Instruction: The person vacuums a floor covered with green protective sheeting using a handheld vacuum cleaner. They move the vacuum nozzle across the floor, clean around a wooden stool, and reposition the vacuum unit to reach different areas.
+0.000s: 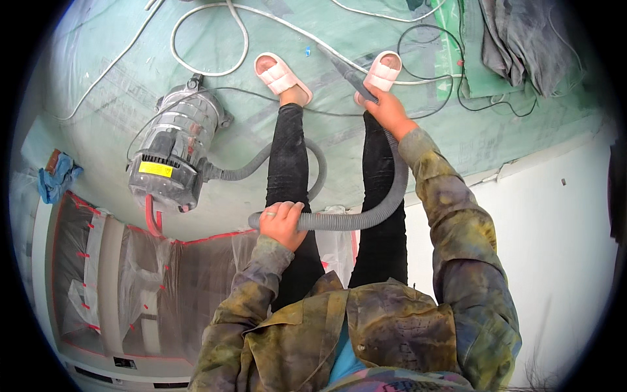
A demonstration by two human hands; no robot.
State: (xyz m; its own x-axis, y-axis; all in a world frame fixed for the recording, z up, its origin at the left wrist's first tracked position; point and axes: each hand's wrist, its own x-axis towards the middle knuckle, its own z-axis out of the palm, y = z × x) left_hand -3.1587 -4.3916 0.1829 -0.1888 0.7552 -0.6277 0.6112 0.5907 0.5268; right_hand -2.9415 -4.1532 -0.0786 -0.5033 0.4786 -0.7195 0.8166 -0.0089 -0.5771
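A grey ribbed vacuum hose runs across in front of my legs, and both hands are on it. My left hand is wrapped round the hose at its looped middle. Farther ahead and to the right, my right hand grips the hose's end at the dark nozzle, whose tip points ahead to the left over the floor between my pink slippers. The hose joins a dusty shop vacuum on the floor to my left, with a yellow label and a red power cord at its near end.
Green protective sheeting covers the floor. A white cable loops ahead, and a thin black cord coils to the right. Grey crumpled cloth lies far right. Taped plastic film covers the left wall; a blue bag is nearby.
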